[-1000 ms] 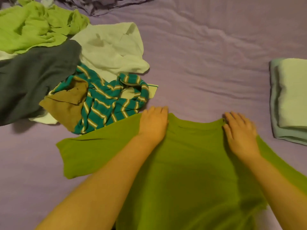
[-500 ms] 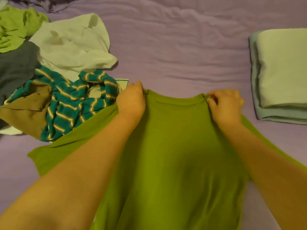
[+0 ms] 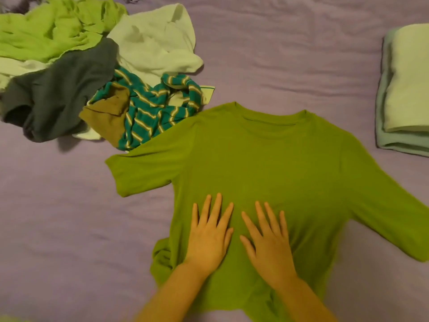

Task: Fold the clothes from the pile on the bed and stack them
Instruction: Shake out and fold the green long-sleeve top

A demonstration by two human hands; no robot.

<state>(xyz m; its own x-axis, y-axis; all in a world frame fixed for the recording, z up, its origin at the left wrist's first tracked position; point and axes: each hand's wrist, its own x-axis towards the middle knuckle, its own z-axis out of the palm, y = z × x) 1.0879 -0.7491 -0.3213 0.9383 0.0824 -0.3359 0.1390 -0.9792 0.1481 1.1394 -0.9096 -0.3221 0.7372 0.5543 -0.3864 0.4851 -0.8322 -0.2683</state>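
You have one green shirt [image 3: 267, 163] spread flat on the bed [image 3: 290, 54], collar pointing away from you, both sleeves out to the sides. Your two hands lie on its lower middle, side by side and just apart: your left hand [image 3: 210, 235] and your right hand [image 3: 267, 240] both press down palm-flat, fingers straight and slightly spread, gripping nothing.

The shirt's right sleeve is cut off by the frame edge. Its lower left hem is bunched up beside your left wrist, and the bottom hem is hidden under your forearms.

To the upper left sits the pile [image 3: 92, 73], where you can count five garments: one light green piece [image 3: 51, 29], one white piece [image 3: 157, 45], one dark grey piece [image 3: 60, 89], one teal striped piece [image 3: 151, 108] and one olive-brown piece [image 3: 109, 115]. They overlap, so you cannot tell their full shapes, and the striped one touches the shirt's left shoulder. A bit of white cloth pokes out beneath them; whether it is a sixth garment is unclear.

At the right edge lies the stack [image 3: 406, 94] of two folded items, a pale one on top of a mint one, partly cut off by the frame.
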